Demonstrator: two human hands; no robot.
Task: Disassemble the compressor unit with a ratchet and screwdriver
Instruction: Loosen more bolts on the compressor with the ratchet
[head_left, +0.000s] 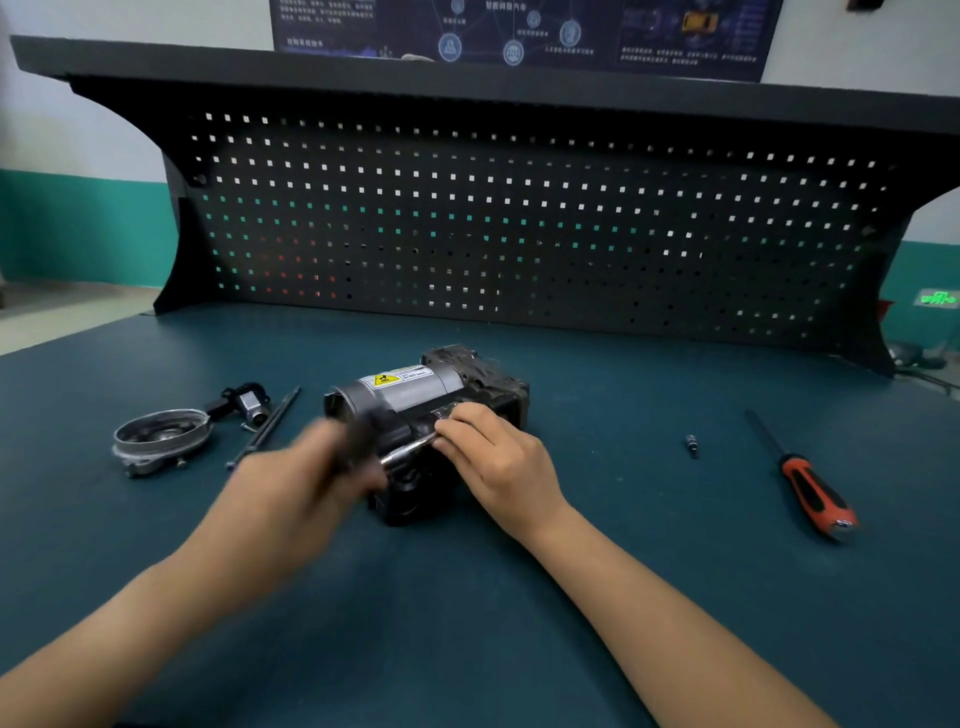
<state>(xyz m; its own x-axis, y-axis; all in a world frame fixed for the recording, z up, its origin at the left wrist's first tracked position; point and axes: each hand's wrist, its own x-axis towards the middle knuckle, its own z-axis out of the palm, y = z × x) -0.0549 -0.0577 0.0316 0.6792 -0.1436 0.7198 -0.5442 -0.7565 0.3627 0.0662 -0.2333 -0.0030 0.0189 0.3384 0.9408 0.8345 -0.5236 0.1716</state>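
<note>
The compressor unit (415, 395), a grey cylinder with a yellow warning label on a black block, lies mid-table. My left hand (306, 478) is motion-blurred and grips the dark handle of the ratchet (405, 451), whose shiny shaft runs right across the unit's front. My right hand (498, 457) pinches the ratchet's head end against the black block with curled fingers. The fastener under the head is hidden by my fingers. The red-and-black screwdriver (802, 478) lies loose on the table at the right.
A removed metal ring cover (158, 434), a small connector part (249, 405) and long thin bolts (267, 428) lie left of the unit. A small bit (691, 446) sits right of it. A black pegboard (519, 228) rises at the back of the green tabletop (467, 597).
</note>
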